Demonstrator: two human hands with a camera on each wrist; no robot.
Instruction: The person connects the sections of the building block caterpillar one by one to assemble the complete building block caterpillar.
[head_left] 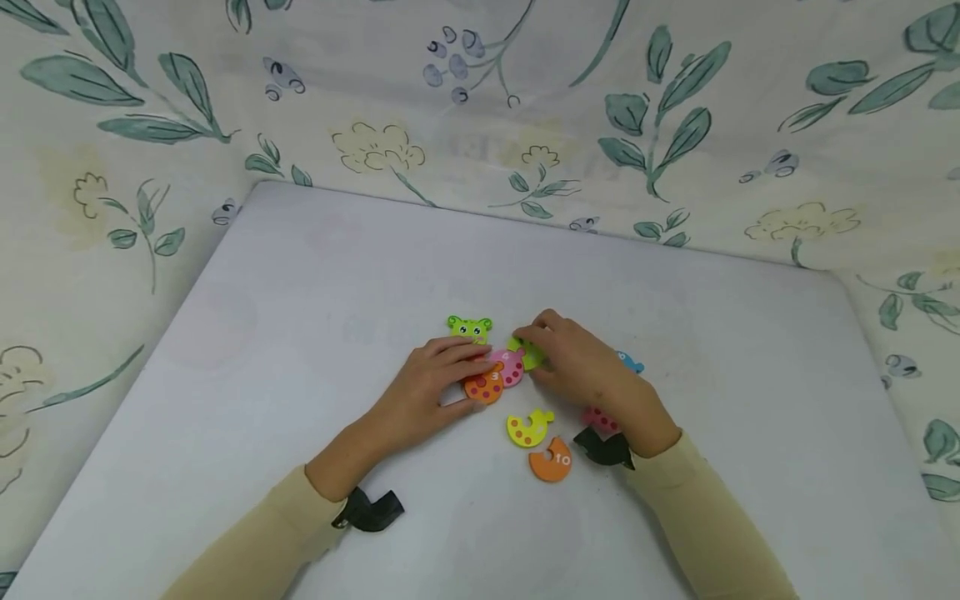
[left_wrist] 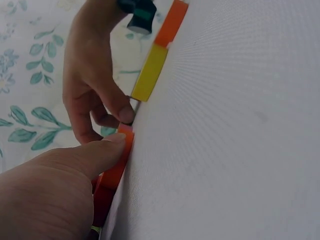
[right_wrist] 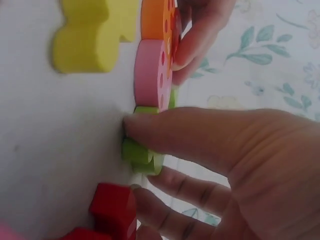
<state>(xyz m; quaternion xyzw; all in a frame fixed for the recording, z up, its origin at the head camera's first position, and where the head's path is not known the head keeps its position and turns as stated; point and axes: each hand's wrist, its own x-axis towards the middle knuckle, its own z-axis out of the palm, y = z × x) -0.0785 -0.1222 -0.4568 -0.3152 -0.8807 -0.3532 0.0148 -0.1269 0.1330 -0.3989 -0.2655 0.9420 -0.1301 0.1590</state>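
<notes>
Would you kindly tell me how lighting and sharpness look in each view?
Head view: soft light, faint shadows, the number on the orange 10 piece legible; left wrist view: dim, fine radiating pattern on the white tabletop; right wrist view: slightly soft, green piece lacking crisp edges.

So on the table, the head piece sits just beyond the left hand. The 3 piece is by that hand's fingertips, a middle piece touches it on the right, then an end piece sits right of that, between the right hand's thumb and fingers. On the near side there's a loose piece, with the 10 piece just to its right and nearer. A half-hidden piece lies left of the right wrist, another half-hidden one behind it.
</notes>
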